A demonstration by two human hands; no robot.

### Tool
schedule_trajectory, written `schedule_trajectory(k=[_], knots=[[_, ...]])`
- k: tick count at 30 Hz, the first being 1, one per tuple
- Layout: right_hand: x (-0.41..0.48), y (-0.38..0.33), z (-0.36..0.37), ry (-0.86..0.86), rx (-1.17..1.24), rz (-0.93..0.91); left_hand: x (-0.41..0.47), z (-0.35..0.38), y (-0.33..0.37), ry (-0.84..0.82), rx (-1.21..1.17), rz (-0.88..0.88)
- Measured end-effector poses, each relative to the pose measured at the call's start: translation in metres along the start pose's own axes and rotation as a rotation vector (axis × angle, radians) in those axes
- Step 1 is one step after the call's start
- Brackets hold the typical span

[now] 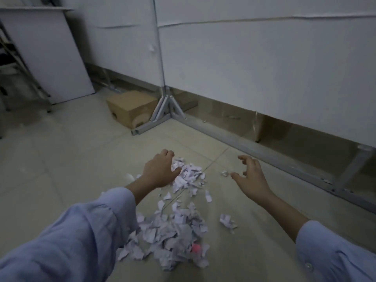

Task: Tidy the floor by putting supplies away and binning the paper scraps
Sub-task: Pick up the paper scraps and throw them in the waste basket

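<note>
Barely started tbh: near pile (168, 237) and far pile (190, 176) of scraps both on the floor (61, 159), left hand (160, 169) cupped against the far pile (gripping? can't tell), right hand (250, 177) splayed wide, empty.

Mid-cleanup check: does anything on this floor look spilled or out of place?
Yes. Torn paper scraps litter the tiles in two heaps, one by the left hand, a bigger one nearer, with a pink bit mixed in. Stray pieces lie near the open right hand too.
</note>
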State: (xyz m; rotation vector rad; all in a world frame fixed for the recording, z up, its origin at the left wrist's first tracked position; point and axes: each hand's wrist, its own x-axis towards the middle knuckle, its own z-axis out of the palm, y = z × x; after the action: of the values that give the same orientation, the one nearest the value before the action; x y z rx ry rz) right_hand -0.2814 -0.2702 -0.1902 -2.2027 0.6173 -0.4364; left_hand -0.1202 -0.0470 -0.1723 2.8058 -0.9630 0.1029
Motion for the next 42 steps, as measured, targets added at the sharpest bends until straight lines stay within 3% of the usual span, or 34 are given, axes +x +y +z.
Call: schedule_trajectory(k=[5, 14, 20, 26, 36, 42], knots=[[0.001, 0.006, 0.052, -0.160, 0.030, 0.091, -0.030, 0.035, -0.054, -0.165, -0.093, -0.198], [-0.013, 0.039, 0.118, -0.323, 0.027, 0.309, -0.116, 0.084, -0.122, -0.491, -0.207, -0.389], [-0.032, 0.064, 0.146, 0.002, 0.136, 0.398, -0.153, 0.101, -0.154, -0.659, -0.041, -0.556], [-0.047, 0.090, 0.149, -0.058, 0.035, 0.228, -0.148, 0.126, -0.155, -0.698, 0.037, -0.499], [-0.070, 0.090, 0.176, -0.538, -0.063, -0.076, -0.132, 0.141, -0.113, -0.606, -0.192, -0.452], [-0.083, 0.092, 0.203, -0.579, -0.211, -0.312, -0.123, 0.153, -0.084, -0.621, -0.241, -0.306]])
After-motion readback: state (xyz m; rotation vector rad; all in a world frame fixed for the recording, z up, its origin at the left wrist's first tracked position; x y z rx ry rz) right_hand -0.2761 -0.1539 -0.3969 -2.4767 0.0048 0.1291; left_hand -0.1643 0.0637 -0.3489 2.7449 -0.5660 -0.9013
